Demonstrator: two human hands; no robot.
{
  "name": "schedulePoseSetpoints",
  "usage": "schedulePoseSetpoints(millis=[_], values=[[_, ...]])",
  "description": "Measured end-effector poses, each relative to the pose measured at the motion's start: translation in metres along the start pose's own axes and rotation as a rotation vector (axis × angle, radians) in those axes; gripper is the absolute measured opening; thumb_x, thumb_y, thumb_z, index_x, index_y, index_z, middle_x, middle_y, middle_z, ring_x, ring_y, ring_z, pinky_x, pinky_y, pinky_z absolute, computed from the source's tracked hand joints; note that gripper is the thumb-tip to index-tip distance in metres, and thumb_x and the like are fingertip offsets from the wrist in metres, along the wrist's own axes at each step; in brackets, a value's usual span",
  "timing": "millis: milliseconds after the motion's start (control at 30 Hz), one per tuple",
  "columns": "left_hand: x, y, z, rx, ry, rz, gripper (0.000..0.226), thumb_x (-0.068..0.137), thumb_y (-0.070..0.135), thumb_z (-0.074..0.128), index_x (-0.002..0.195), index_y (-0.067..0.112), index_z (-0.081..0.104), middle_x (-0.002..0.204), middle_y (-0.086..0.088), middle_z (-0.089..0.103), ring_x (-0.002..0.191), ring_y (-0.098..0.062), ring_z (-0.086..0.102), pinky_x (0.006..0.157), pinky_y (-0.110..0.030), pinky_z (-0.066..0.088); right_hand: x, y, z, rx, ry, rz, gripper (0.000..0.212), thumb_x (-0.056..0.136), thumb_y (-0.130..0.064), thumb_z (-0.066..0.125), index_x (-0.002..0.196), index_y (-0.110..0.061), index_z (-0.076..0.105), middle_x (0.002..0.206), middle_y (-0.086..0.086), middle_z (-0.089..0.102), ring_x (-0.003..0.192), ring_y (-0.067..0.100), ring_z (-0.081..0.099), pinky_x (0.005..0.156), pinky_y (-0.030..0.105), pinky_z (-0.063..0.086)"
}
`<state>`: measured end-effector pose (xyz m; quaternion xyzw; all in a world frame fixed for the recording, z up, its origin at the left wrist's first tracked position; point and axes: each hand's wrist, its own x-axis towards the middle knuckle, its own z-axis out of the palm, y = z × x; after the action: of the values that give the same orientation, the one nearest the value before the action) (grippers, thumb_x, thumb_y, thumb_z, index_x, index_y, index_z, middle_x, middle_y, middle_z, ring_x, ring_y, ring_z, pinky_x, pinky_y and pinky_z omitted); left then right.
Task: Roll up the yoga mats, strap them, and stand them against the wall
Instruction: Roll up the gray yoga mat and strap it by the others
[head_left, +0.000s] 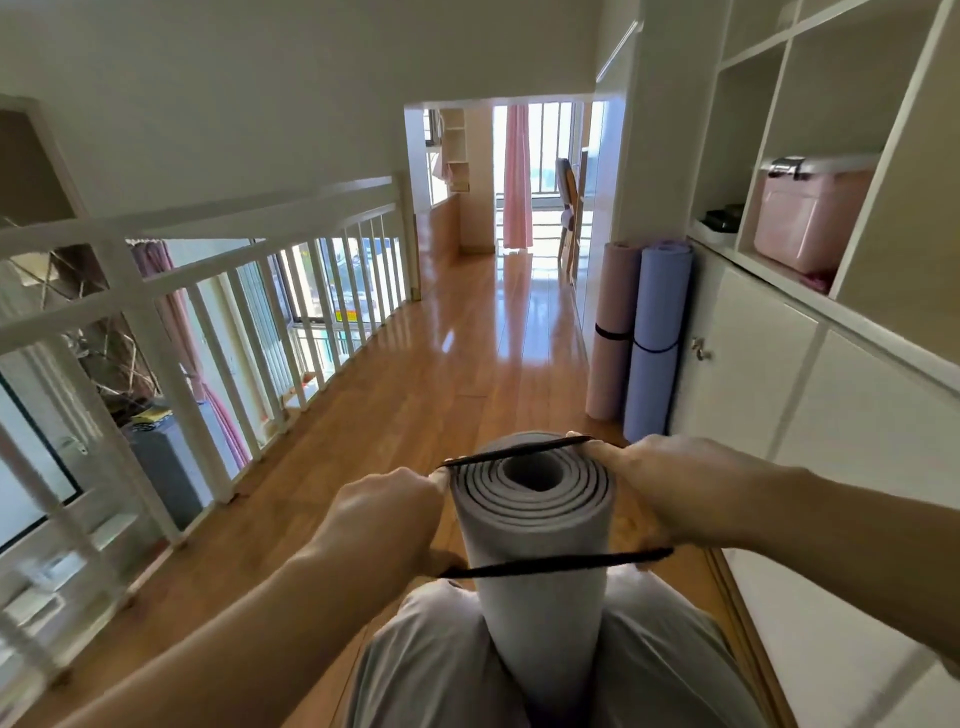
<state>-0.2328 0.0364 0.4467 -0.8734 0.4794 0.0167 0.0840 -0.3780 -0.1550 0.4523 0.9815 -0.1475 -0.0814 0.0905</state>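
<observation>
A rolled grey yoga mat (535, 530) stands upright between my knees, its spiral end facing up. A black elastic strap (561, 564) is stretched into a loop around the mat's top: one run crosses the front of the roll, the other passes over the far rim. My left hand (384, 519) grips the strap on the left side of the roll. On the right side, my right hand (660, 488) grips the strap's other end. Ahead on the right, a pink rolled mat (613, 332) and a lilac rolled mat (657, 343) stand strapped against the wall and cabinet.
White cabinets (769, 374) and open shelving with a pink storage box (810, 218) line the right side. A white railing (218, 312) runs along the left over a drop. The wooden floor (467, 364) stretches ahead to a doorway with a pink curtain.
</observation>
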Motion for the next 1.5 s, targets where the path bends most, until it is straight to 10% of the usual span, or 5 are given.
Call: schedulePoseSetpoints(millis=[467,767,1033,1267,1500], values=[[0.113,-0.038,-0.005,-0.241,-0.333,0.117,0.082,0.082,0.041,0.071,0.15,0.023,0.027,0.13,0.005,0.058,0.115,-0.012,0.056,0.099,-0.028,0.047,0.097,0.046,0.01,0.367,-0.227,-0.079,0.113,0.065,-0.043,0.086,0.15,-0.022,0.014,0.131,-0.007,0.055,0.119,0.013,0.05,0.103,0.029,0.044],[0.145,-0.051,0.027,-0.438,-0.577,0.158,0.049,0.085,0.038,0.068,0.13,0.026,0.053,0.121,0.004,0.062,0.113,-0.016,0.058,0.099,-0.037,0.05,0.114,0.062,0.037,0.561,-0.421,-0.222,0.053,0.075,-0.026,0.081,0.106,-0.049,0.045,0.102,-0.018,0.059,0.094,0.001,0.062,0.085,0.019,0.053],[0.083,-0.018,0.053,-0.487,-0.446,0.213,0.036,0.086,0.041,0.064,0.118,0.024,0.059,0.109,0.01,0.063,0.098,-0.008,0.061,0.093,-0.025,0.05,0.08,0.048,0.076,0.724,-0.289,-0.231,0.054,0.077,-0.025,0.08,0.114,-0.041,0.043,0.1,-0.029,0.052,0.087,-0.024,0.051,0.074,0.002,0.042],[0.103,-0.031,0.015,-0.348,-0.224,0.123,0.02,0.091,0.027,0.061,0.111,0.025,0.059,0.093,0.017,0.054,0.082,-0.003,0.052,0.081,-0.019,0.046,0.085,0.059,0.03,0.652,-0.07,-0.271,0.045,0.071,-0.037,0.082,0.104,-0.042,0.051,0.089,-0.038,0.059,0.068,0.009,0.068,0.069,0.037,0.06],[0.164,-0.039,0.032,-0.2,-0.171,0.047,0.029,0.086,0.039,0.067,0.112,0.026,0.062,0.104,0.008,0.065,0.092,-0.013,0.063,0.083,-0.03,0.054,0.13,0.066,0.054,0.47,0.036,-0.125,0.041,0.068,-0.055,0.079,0.097,-0.04,0.054,0.087,-0.014,0.065,0.073,0.009,0.067,0.07,0.033,0.059]])
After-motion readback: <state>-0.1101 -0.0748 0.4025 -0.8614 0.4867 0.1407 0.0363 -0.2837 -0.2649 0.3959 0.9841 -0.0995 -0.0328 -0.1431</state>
